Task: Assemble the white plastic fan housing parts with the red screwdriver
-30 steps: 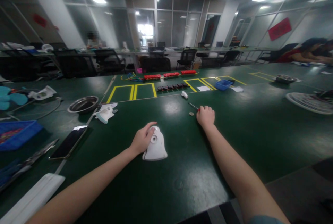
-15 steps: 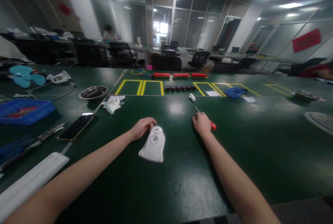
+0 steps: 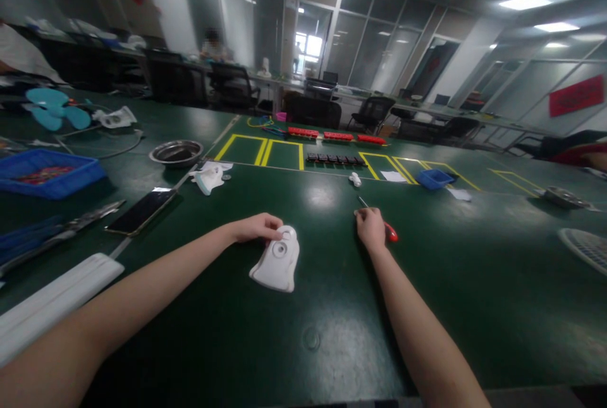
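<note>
My left hand [image 3: 262, 228] pinches the narrow top end of a white plastic housing [image 3: 275, 262], with the thumb over its upper edge. That part has a round recess near the top and flares wider toward me. Off to the right, my right hand [image 3: 371, 228] is closed around a screwdriver [image 3: 391, 233] lying at the table; its red handle end shows on the right of the hand and its metal shaft points away from me. A small white piece [image 3: 355, 179] rests on the green table [image 3: 327, 237] beyond that hand.
On the left are a phone [image 3: 141, 210], a white power strip [image 3: 57, 300], a blue tray [image 3: 52, 183], a steel bowl [image 3: 176, 153] and turquoise fan blades [image 3: 57, 109]. Farther back lie black parts [image 3: 336, 159], red strips [image 3: 337, 136] and a blue bin [image 3: 434, 178]. A fan grille [image 3: 588, 247] sits right.
My left thumb has come over the top of the white housing, where before the fingers were behind its edge. The right hand stays on the screwdriver. The camera view has tilted.
</note>
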Demonstrator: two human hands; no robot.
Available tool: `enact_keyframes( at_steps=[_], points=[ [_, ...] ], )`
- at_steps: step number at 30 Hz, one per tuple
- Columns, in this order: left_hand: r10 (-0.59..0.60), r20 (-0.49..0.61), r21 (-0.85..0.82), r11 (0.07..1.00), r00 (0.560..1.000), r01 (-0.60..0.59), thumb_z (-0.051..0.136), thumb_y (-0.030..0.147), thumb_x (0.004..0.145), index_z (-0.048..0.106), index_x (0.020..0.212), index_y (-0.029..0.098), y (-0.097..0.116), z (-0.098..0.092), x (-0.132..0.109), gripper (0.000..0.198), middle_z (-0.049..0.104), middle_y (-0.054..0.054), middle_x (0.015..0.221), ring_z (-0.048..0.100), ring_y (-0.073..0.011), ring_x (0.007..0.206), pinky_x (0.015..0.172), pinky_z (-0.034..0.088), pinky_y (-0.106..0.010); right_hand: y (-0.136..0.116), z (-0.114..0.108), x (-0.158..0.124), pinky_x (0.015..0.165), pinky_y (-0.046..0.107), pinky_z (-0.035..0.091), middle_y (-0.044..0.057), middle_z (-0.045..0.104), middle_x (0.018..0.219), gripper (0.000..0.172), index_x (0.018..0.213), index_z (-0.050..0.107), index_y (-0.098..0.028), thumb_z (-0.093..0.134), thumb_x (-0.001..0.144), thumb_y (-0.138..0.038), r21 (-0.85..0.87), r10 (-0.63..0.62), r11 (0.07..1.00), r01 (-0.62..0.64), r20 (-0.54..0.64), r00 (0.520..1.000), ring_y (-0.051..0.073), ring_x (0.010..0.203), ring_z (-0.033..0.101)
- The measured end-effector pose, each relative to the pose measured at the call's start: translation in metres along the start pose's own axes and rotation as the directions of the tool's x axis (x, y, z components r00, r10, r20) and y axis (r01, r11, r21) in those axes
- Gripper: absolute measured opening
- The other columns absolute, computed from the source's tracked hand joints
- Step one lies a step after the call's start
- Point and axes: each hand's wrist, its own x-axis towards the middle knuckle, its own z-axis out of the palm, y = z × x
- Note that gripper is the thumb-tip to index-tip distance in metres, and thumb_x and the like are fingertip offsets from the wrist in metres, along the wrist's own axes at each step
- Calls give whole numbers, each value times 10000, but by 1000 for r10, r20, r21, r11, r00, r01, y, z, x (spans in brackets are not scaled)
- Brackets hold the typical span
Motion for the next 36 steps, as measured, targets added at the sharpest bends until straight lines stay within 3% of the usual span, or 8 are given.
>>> enact_keyframes(
  at_steps=[4,7,10,14,20,36],
  points=[
    [-35,139,-24,999,990,39,755,255,728,671,852,143,1,-5,-2,187,645,-28,778,599,-118,640,580,463,-240,-3,-5,0,772,334,455,115,595,1061,267,945,651,-168,463,901,-351,12,14,1000,-15,11,1000,222,863,602],
    [-60,268,-22,997,961,68,776,232,697,690,974,163,4,-9,-5,298,676,-61,908,636,-155,756,637,497,-261,-4,-6,1,777,334,435,113,611,1026,275,948,635,-174,445,911,-370,-5,17,1000,-17,11,1000,228,877,590],
    [-77,328,3,997,941,81,792,242,671,685,1058,184,7,-10,-6,405,680,-70,954,629,-166,774,609,487,-248,-5,-6,1,791,336,421,110,623,958,284,934,619,-168,424,920,-373,-34,9,999,-9,-16,1000,232,869,581],
    [-92,305,66,995,948,75,757,289,715,695,976,176,7,-8,-5,291,666,-51,863,583,-130,656,514,415,-211,-5,-5,2,784,330,414,108,625,923,280,911,601,-162,418,924,-374,-52,-9,999,7,-32,999,230,861,572],
    [-103,272,84,993,957,83,733,283,741,680,893,174,9,-2,-5,195,645,-32,827,565,-117,641,544,417,-218,-2,-2,4,771,321,413,102,626,951,270,929,606,-167,434,925,-376,-40,17,999,-17,-14,1000,225,872,575],
    [-106,235,108,991,966,83,721,287,746,648,945,181,10,1,-5,237,621,-36,862,573,-117,658,546,435,-217,-6,-6,2,688,299,405,119,614,1057,275,1022,598,-160,377,960,-312,-139,56,989,-56,1,998,216,867,595]
  ],
)
